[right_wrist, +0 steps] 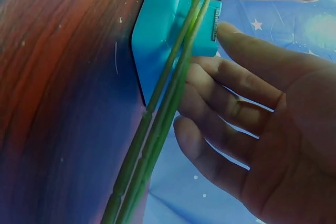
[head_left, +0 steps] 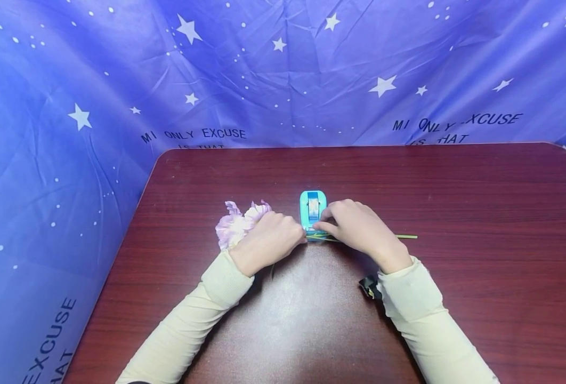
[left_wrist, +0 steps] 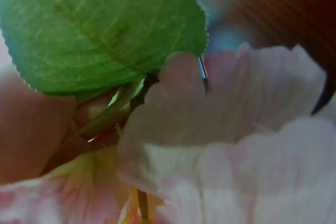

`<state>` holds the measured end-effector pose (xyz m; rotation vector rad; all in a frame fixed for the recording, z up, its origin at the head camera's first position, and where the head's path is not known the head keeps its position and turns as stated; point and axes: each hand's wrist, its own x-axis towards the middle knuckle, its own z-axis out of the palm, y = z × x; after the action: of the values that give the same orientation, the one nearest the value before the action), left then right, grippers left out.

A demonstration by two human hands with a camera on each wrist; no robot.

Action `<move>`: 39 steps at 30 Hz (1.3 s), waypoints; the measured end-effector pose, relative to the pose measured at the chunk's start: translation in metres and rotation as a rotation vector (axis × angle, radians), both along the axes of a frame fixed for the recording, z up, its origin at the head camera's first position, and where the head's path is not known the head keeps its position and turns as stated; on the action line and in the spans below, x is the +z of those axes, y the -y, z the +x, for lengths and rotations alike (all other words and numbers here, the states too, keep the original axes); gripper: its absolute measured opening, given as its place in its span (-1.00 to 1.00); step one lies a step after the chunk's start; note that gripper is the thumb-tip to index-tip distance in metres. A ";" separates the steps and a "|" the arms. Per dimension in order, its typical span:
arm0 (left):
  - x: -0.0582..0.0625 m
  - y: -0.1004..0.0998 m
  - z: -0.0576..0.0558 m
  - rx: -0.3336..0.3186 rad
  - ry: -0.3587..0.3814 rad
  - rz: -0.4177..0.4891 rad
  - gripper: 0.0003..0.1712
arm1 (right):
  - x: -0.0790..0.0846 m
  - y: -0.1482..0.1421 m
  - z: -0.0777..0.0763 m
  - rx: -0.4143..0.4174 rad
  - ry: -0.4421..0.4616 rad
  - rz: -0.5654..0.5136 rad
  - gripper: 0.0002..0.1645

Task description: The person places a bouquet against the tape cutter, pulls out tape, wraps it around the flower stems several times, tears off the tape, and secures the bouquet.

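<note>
Artificial flowers with pale pink-purple petals [head_left: 230, 228] lie to the left in the head view, partly behind my left hand [head_left: 274, 240]. That hand pinches their green stems [right_wrist: 170, 90], which run rightward in front of a turquoise tape dispenser [head_left: 304, 213]. Up close in the left wrist view are a green leaf [left_wrist: 105, 30] and large petals [left_wrist: 220, 124]. My right hand [head_left: 362, 229] is at the dispenser's right side. In the right wrist view its thumb tip is right by the serrated cutter [right_wrist: 215, 23], and its fingers, loosely bent and spread, reach beside the dispenser body.
The dark red wooden table [head_left: 479, 213] carries everything. Stem ends stick out to the right beyond my right hand. A blue curtain with white stars [head_left: 288, 69] hangs behind the table and along its left side. A small black device [head_left: 369, 288] is at my right cuff.
</note>
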<state>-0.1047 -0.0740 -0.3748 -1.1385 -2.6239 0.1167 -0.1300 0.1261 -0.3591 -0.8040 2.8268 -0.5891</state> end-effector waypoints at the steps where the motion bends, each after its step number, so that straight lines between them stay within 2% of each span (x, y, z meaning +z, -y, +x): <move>1: 0.000 0.000 0.000 0.001 0.001 -0.001 -0.65 | 0.000 0.000 0.000 0.003 -0.002 -0.004 -0.77; 21: 0.000 0.000 0.000 0.006 0.001 -0.016 -0.64 | -0.002 0.004 0.000 0.009 -0.024 -0.060 -0.84; 30: -0.001 0.001 0.000 -0.001 -0.026 -0.015 -0.63 | -0.002 0.005 0.001 -0.006 0.012 -0.077 -0.85; 39: -0.002 0.000 0.000 -0.001 -0.024 -0.017 -0.63 | 0.000 0.007 0.001 -0.028 0.036 -0.088 -0.83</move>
<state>-0.1045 -0.0742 -0.3768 -1.1370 -2.6062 0.1522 -0.1285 0.1194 -0.3592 -0.7610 2.8012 -0.7290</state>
